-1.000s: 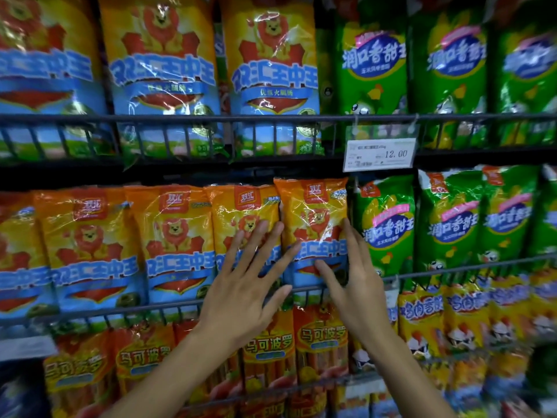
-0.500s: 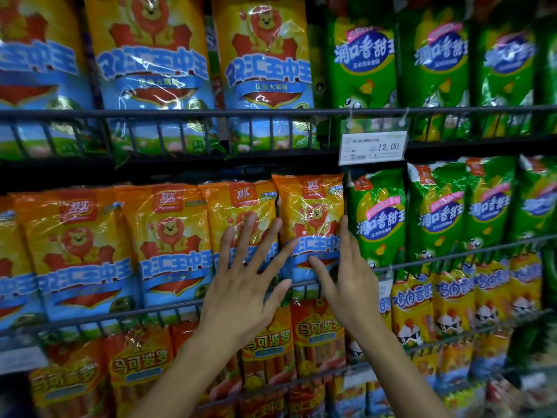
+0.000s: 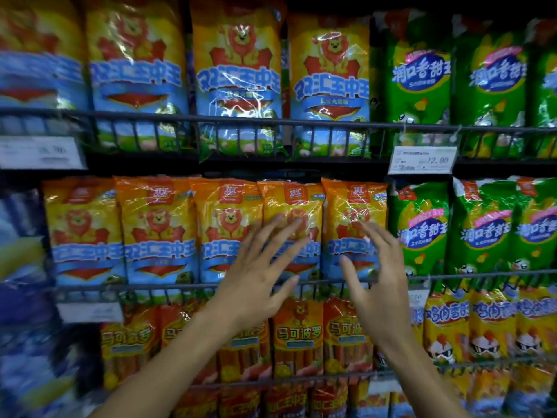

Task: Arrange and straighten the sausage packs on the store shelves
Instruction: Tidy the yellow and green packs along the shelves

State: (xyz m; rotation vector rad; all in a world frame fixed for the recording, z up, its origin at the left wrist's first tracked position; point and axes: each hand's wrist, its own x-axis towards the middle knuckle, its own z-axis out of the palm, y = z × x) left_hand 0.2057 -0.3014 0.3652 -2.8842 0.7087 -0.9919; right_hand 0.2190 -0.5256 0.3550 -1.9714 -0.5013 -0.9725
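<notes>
Orange and blue lion sausage packs stand in a row on the middle shelf behind a wire rail (image 3: 168,287). My left hand (image 3: 259,276) is spread with straight fingers over the fourth pack (image 3: 291,206). My right hand (image 3: 378,276) hovers with loosely bent fingers in front of the rightmost orange pack (image 3: 354,206), its thumb near the pack's lower edge. Whether the fingertips touch the packs is blurred. Neither hand holds anything.
Larger lion packs (image 3: 238,70) fill the top shelf, green packs (image 3: 422,70) stand to the right on both shelves. Red sausage packs (image 3: 298,336) and yellow packs (image 3: 446,327) sit on the lower shelf. A price tag (image 3: 422,159) reading 12.00 hangs from the upper rail.
The view has swung left, so the shelves appear shifted right. Both hands have eased back a little from the two orange packs, and the right fingers have curled slightly.
</notes>
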